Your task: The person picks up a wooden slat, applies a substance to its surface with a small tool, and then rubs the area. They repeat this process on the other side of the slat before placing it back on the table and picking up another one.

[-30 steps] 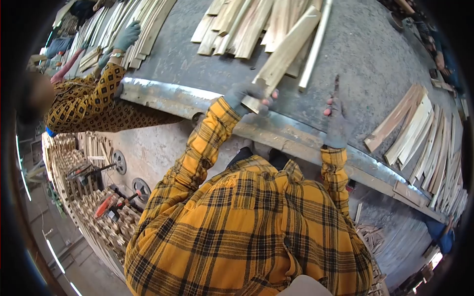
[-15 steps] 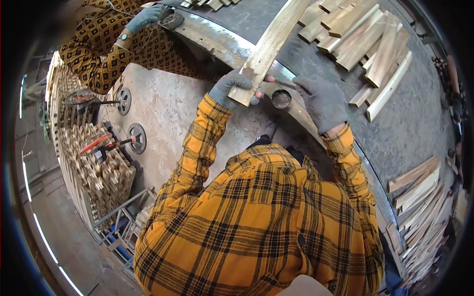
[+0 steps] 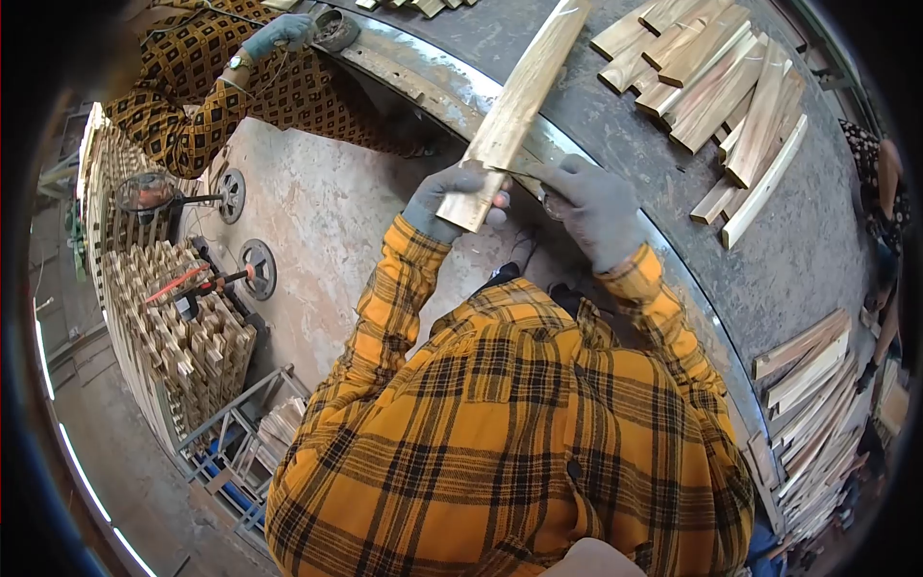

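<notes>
My left hand [image 3: 452, 200], in a grey glove with bare fingertips, is wrapped around the lower end of a wooden board [image 3: 524, 96]. The board slants up and away over the metal edge of the table. My right hand [image 3: 601, 207], also gloved, is closed on a thin dark tool [image 3: 516, 173], whose tip reaches the board's face just above my left thumb. Too little of the tool shows to name its kind. A small round cup at the table edge is mostly hidden behind my right hand.
Loose wooden boards [image 3: 707, 82] lie on the dark tabletop [image 3: 644, 173], with more strips [image 3: 817, 423] at the lower right. Across the corner, another person's gloved hand [image 3: 279, 36] is by a dark bowl [image 3: 336, 31]. Stacked wood [image 3: 187, 327] and fans [image 3: 149, 192] stand at left.
My right hand has moved left from beside the cup, bringing the thin tool onto the board. The board's near end, in my left hand, has shifted slightly down.
</notes>
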Demonstrator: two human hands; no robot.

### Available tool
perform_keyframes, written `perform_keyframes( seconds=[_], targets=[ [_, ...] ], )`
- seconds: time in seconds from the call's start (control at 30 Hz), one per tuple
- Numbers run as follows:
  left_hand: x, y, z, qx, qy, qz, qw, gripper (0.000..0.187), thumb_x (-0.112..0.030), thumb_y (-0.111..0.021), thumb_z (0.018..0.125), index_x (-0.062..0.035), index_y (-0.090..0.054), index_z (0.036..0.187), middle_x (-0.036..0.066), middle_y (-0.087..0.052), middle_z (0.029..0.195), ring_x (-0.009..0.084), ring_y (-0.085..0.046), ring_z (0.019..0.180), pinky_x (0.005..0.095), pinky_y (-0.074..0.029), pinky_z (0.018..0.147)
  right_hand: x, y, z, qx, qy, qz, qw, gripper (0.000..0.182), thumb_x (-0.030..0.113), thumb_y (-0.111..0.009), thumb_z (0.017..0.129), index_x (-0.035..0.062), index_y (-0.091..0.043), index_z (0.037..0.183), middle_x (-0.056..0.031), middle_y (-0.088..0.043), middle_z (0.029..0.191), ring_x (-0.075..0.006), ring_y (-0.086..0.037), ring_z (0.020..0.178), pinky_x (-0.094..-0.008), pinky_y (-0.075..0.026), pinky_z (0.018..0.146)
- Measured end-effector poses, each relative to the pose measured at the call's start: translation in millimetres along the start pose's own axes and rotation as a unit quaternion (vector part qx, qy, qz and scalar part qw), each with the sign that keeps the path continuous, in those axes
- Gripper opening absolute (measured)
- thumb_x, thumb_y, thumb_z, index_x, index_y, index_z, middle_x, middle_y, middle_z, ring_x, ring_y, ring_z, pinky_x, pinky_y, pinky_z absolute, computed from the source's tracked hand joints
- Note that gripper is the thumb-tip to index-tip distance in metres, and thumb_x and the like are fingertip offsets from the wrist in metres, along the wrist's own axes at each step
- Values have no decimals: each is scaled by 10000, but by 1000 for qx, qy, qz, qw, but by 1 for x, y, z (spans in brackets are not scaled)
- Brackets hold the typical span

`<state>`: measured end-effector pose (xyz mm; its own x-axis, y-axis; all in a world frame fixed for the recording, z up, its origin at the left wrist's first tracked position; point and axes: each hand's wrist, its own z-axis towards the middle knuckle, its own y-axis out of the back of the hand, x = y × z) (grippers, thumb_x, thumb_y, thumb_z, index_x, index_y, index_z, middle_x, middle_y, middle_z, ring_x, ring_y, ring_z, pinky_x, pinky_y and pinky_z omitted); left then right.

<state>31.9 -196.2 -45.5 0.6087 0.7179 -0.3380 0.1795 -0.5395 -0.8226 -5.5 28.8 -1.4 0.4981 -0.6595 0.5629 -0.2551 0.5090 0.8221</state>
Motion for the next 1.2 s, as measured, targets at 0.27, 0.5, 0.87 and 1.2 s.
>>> perform_keyframes(
  seconds=[0.27, 0.5, 0.87, 1.2],
  targets=[
    [10, 47, 4, 129, 81, -262, 953, 524, -250, -549, 921, 27, -325, 1306, 139, -442, 1017, 176, -517, 769, 282, -546, 653, -57, 30, -1, 108, -40, -121, 986, 162, 165, -623, 748, 130, -708, 882, -125, -652, 798, -323, -631, 749, -400, -488, 642],
    [9, 58, 8, 143, 78, -258, 952, 523, -289, -509, 945, 18, -312, 1320, 130, -429, 1009, 166, -517, 735, 268, -534, 602, -34, 3, 27, 252, -53, -223, 940, 186, 170, -617, 730, 33, -702, 824, -201, -654, 829, -355, -654, 799, -421, -521, 657],
    [0, 20, 1, 20, 43, -1, 999, 553, -284, -548, 916, -9, -324, 1339, 221, -551, 1019, 243, -599, 769, 300, -541, 593, -12, 5, 14, 268, -108, -198, 937, 204, 187, -627, 766, 38, -712, 877, -170, -679, 879, -309, -670, 832, -396, -531, 691],
    [2, -4, 0, -108, -57, 277, 953, 485, -113, -612, 804, -8, -423, 1239, 151, -598, 882, 195, -599, 650, 275, -509, 544, -52, -11, 1, 234, -157, -104, 954, 143, 209, -652, 778, 148, -705, 896, -109, -669, 882, -323, -625, 854, -413, -494, 722]
  ],
)
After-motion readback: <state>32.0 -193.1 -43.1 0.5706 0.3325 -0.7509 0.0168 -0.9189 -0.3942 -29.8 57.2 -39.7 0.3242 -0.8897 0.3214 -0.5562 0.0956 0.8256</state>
